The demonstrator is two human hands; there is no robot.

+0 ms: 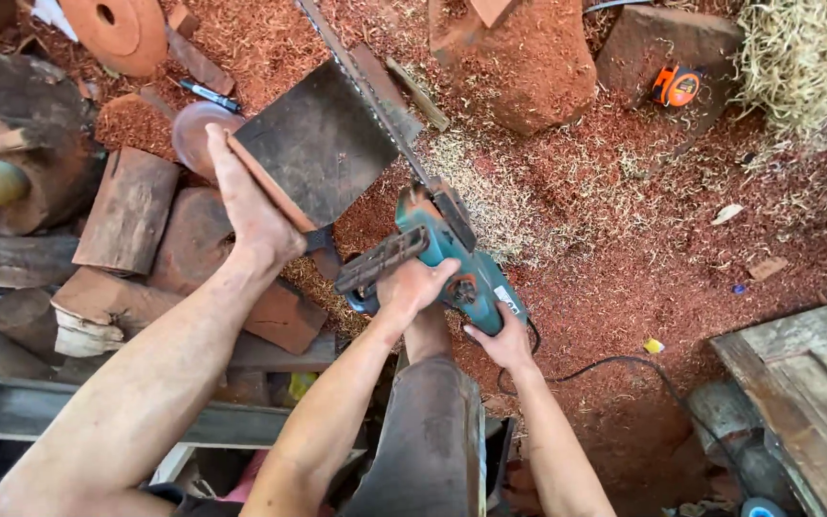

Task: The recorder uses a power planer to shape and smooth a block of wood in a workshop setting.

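The chainsaw (442, 263) handle disappears under the fingers (423, 280) wrapped round it — three forearms reach up from the bottom edge, so whose hand is whose stays unclear. Beyond the fingertips, the saw bar (361, 81) runs off the top edge.
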